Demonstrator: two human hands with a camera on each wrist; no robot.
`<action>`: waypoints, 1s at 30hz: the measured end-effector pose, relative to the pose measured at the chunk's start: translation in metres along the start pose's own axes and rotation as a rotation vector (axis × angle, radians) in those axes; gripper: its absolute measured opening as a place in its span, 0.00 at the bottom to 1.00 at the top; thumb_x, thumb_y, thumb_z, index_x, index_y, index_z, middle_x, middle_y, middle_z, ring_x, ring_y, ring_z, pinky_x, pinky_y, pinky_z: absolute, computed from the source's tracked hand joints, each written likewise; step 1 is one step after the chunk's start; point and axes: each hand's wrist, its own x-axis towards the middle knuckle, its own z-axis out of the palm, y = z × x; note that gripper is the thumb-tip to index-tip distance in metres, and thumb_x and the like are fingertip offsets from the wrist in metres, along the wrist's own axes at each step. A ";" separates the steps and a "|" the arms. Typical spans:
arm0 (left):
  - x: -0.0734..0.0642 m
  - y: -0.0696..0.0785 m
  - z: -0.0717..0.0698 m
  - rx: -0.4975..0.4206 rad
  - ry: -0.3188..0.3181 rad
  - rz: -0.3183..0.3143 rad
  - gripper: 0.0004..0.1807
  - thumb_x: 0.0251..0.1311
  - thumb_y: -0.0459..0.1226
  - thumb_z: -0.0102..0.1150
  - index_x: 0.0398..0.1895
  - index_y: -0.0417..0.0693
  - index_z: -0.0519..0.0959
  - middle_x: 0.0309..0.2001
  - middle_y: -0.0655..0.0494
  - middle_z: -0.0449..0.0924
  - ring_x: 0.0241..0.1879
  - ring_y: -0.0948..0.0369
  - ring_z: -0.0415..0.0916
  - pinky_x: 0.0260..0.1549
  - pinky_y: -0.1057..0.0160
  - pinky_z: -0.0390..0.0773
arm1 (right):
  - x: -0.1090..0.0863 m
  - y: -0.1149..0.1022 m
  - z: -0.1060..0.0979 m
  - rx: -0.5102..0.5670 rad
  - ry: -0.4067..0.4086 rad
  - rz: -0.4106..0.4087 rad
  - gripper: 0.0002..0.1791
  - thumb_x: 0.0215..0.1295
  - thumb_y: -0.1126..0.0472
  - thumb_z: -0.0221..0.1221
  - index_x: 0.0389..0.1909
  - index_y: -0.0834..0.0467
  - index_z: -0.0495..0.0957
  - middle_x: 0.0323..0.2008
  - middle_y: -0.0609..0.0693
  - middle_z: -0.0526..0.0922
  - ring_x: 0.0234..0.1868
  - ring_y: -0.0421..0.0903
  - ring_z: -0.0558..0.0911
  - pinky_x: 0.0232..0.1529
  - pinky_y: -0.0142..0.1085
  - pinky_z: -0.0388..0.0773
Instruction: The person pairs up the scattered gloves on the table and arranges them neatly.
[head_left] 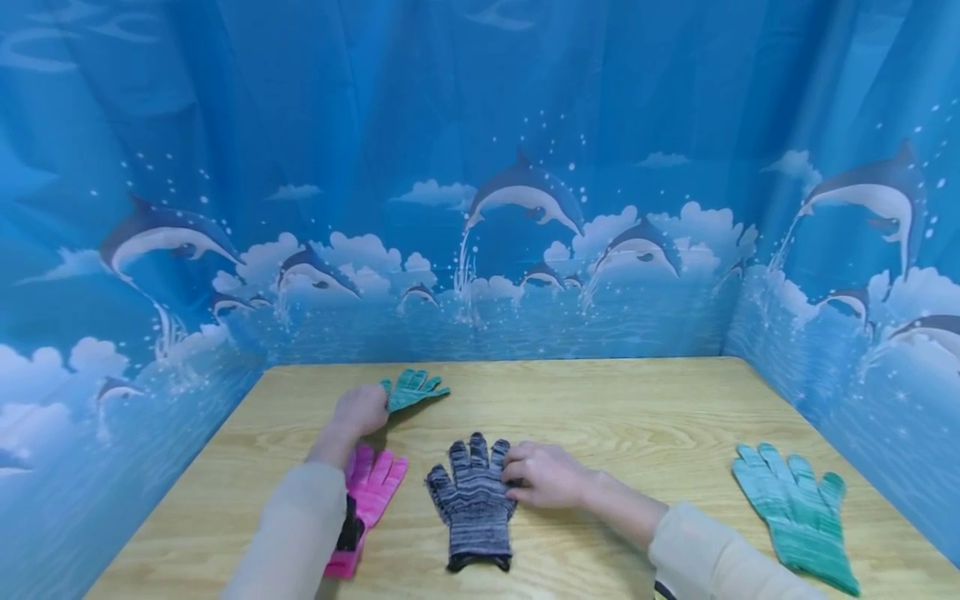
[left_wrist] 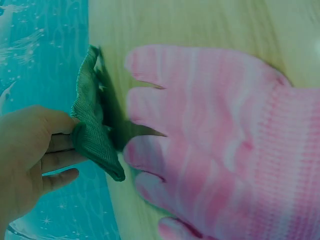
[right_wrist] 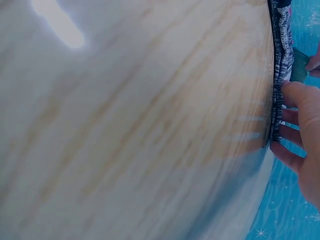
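Note:
My left hand (head_left: 362,408) pinches a green knit glove (head_left: 411,390) by its cuff end at the far left of the table. In the left wrist view the green glove (left_wrist: 92,120) is tilted up on edge, its cuff between thumb and fingers. A grey-and-black striped glove (head_left: 477,508) lies flat in the middle, fingers pointing away. My right hand (head_left: 551,475) has its curled fingers and thumb at the grey glove's right edge, covering its little finger. The right wrist view shows the thumb and fingertips against the grey glove (right_wrist: 280,65).
A pink glove (head_left: 378,487) lies left of the grey one, partly hidden under my left forearm. Another green glove (head_left: 802,517) lies flat at the right. The wooden table (head_left: 615,400) is bordered by a blue dolphin-print curtain (head_left: 495,100).

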 end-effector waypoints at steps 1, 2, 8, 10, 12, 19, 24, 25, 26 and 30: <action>0.000 0.001 -0.002 -0.020 -0.004 -0.006 0.11 0.48 0.25 0.54 0.14 0.45 0.69 0.16 0.55 0.67 0.19 0.59 0.65 0.20 0.63 0.70 | 0.000 0.000 0.000 0.000 -0.001 0.001 0.10 0.55 0.53 0.64 0.35 0.54 0.83 0.37 0.45 0.79 0.38 0.39 0.77 0.40 0.27 0.74; 0.001 0.002 -0.005 -0.038 -0.008 -0.010 0.12 0.49 0.25 0.53 0.14 0.45 0.68 0.15 0.56 0.66 0.18 0.60 0.63 0.18 0.64 0.68 | 0.000 0.000 0.000 -0.001 -0.001 0.001 0.10 0.55 0.53 0.64 0.35 0.54 0.83 0.37 0.45 0.79 0.38 0.39 0.77 0.40 0.27 0.74; 0.002 0.007 -0.019 -0.178 -0.001 -0.025 0.18 0.51 0.27 0.49 0.10 0.49 0.58 0.11 0.60 0.51 0.12 0.64 0.49 0.14 0.67 0.53 | 0.000 0.001 0.000 0.005 -0.005 0.002 0.10 0.55 0.54 0.63 0.36 0.54 0.83 0.37 0.46 0.80 0.38 0.40 0.77 0.40 0.29 0.75; 0.003 0.009 -0.024 -0.233 0.006 -0.022 0.17 0.51 0.27 0.48 0.11 0.50 0.58 0.11 0.60 0.51 0.12 0.64 0.49 0.14 0.67 0.53 | 0.000 0.001 0.000 0.005 -0.009 0.006 0.10 0.55 0.54 0.63 0.36 0.54 0.83 0.38 0.46 0.80 0.39 0.40 0.78 0.41 0.29 0.75; 0.004 0.011 -0.028 -0.279 0.013 -0.014 0.17 0.50 0.27 0.48 0.11 0.50 0.57 0.12 0.60 0.49 0.13 0.64 0.48 0.15 0.66 0.53 | 0.001 0.001 0.000 0.001 -0.009 0.006 0.10 0.55 0.54 0.63 0.36 0.54 0.83 0.38 0.46 0.80 0.39 0.40 0.78 0.41 0.29 0.75; 0.006 0.023 -0.038 -0.376 0.007 -0.010 0.15 0.53 0.29 0.49 0.12 0.50 0.63 0.12 0.60 0.50 0.13 0.64 0.48 0.15 0.65 0.55 | 0.002 0.001 0.002 -0.002 -0.017 0.021 0.10 0.55 0.54 0.63 0.36 0.54 0.83 0.39 0.46 0.80 0.40 0.40 0.78 0.42 0.29 0.74; 0.006 0.032 -0.040 -0.372 0.011 -0.008 0.14 0.52 0.29 0.50 0.13 0.49 0.61 0.12 0.60 0.51 0.13 0.64 0.49 0.16 0.66 0.56 | 0.002 0.000 0.002 0.002 -0.026 0.031 0.10 0.56 0.54 0.63 0.37 0.54 0.83 0.39 0.46 0.80 0.40 0.40 0.78 0.42 0.29 0.74; 0.006 0.034 -0.040 -0.369 0.016 -0.014 0.13 0.52 0.30 0.50 0.14 0.48 0.63 0.12 0.59 0.52 0.13 0.64 0.49 0.16 0.66 0.56 | 0.002 0.000 0.002 0.002 -0.026 0.031 0.10 0.56 0.54 0.63 0.37 0.53 0.83 0.39 0.46 0.80 0.40 0.40 0.78 0.42 0.30 0.74; 0.006 0.036 -0.041 -0.363 0.022 -0.022 0.11 0.52 0.30 0.51 0.15 0.46 0.65 0.12 0.59 0.53 0.13 0.64 0.50 0.16 0.66 0.57 | 0.002 0.000 0.002 0.005 -0.025 0.030 0.10 0.56 0.54 0.63 0.37 0.54 0.83 0.39 0.46 0.80 0.40 0.40 0.78 0.42 0.30 0.74; 0.006 0.045 -0.044 -0.367 0.078 -0.048 0.04 0.53 0.33 0.51 0.29 0.41 0.74 0.17 0.56 0.62 0.14 0.63 0.53 0.18 0.64 0.59 | 0.002 0.001 0.000 0.016 -0.031 0.039 0.10 0.57 0.54 0.62 0.38 0.54 0.83 0.39 0.46 0.80 0.41 0.40 0.77 0.43 0.30 0.74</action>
